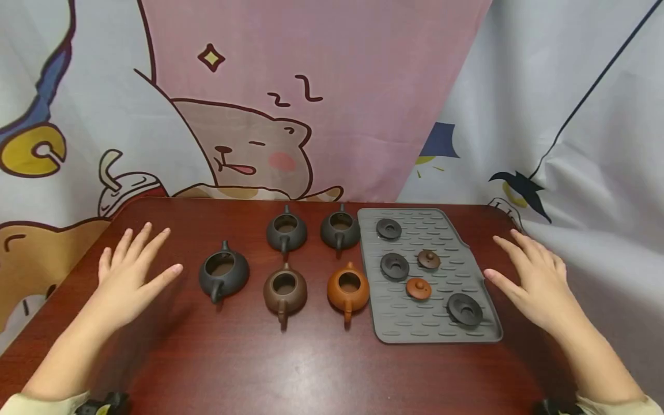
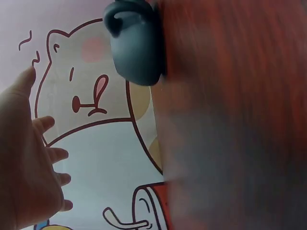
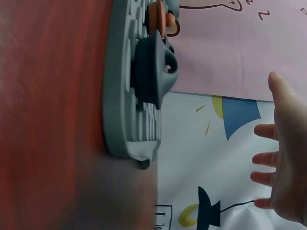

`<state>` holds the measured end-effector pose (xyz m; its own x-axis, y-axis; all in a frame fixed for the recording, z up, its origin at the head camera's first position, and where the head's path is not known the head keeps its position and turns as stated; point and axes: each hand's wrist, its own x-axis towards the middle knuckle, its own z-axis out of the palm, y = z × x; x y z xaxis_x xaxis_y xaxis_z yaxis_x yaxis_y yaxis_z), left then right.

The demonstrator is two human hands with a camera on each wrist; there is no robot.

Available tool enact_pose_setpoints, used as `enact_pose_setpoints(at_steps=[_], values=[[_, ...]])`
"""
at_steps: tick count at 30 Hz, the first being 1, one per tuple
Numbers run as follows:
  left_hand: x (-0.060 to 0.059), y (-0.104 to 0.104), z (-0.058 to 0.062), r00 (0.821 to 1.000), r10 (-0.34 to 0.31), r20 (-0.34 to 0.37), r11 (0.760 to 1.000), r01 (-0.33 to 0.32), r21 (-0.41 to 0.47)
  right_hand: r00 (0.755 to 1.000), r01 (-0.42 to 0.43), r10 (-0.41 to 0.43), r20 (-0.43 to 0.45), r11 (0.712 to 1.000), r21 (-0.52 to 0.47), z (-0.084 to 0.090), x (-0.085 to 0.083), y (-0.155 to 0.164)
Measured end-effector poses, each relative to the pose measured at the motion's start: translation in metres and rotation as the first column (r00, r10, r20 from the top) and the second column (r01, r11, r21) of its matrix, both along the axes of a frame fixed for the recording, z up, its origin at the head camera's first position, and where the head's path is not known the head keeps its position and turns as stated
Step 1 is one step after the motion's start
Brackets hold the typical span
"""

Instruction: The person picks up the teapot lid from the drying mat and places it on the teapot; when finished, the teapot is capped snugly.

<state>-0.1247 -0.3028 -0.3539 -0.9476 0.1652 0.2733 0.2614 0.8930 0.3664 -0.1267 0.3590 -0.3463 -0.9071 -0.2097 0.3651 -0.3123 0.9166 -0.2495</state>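
Observation:
My left hand (image 1: 126,282) hovers over the left of the table with fingers spread, holding nothing. The dark grey teapot (image 1: 224,274) is nearest to it, lidless, handle toward me. Right of that stand a brown teapot (image 1: 285,291) and an orange teapot (image 1: 349,289), with two more dark teapots, one (image 1: 286,231) and another (image 1: 340,229), behind them. All are without lids. My right hand (image 1: 536,282), fingers extended, is off the right side of a grey mat (image 1: 436,328). On the mat, the large dark lid (image 1: 464,310) lies closest to that hand.
Two other dark lids, one (image 1: 389,229) and a second (image 1: 395,267), a brown lid (image 1: 428,259) and an orange lid (image 1: 418,289) lie on the mat. A printed curtain (image 1: 363,86) hangs behind the reddish-brown table (image 1: 290,369).

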Motion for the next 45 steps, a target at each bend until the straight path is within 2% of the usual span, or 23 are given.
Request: enact_pose_setpoints(at_steps=[5,11,19,24,26,31,36,45], values=[[-0.001,0.009,-0.010,0.999,-0.052,-0.009,0.993,0.053,0.102,0.999,-0.045,0.043,-0.025,0.994,-0.099,-0.011,0.004,-0.002],[-0.006,0.015,-0.023,0.993,-0.118,0.000,0.970,0.115,0.214,0.995,-0.081,0.071,-0.067,0.982,-0.170,-0.020,0.007,-0.004],[-0.013,0.016,-0.039,0.977,-0.176,0.117,0.919,0.121,0.374,0.990,-0.137,0.125,-0.067,0.966,-0.217,-0.032,0.010,-0.001],[-0.013,0.016,-0.051,0.959,-0.184,0.217,0.911,0.083,0.403,0.986,-0.161,0.168,0.002,0.948,-0.274,-0.042,0.012,0.003],[-0.014,0.016,-0.055,0.954,-0.185,0.236,0.911,0.076,0.406,0.982,-0.171,0.186,0.022,0.937,-0.305,-0.046,0.012,0.005],[-0.016,0.017,-0.066,0.952,-0.226,0.207,0.890,0.116,0.440,0.970,-0.202,0.237,0.060,0.913,-0.354,-0.054,0.011,0.007],[-0.016,0.016,-0.074,0.952,-0.251,0.176,0.878,0.148,0.455,0.959,-0.196,0.259,0.118,0.902,-0.383,-0.059,0.012,0.008],[-0.018,0.016,-0.078,0.952,-0.260,0.161,0.861,0.153,0.485,0.942,-0.228,0.305,0.141,0.889,-0.397,-0.067,0.012,0.010]])
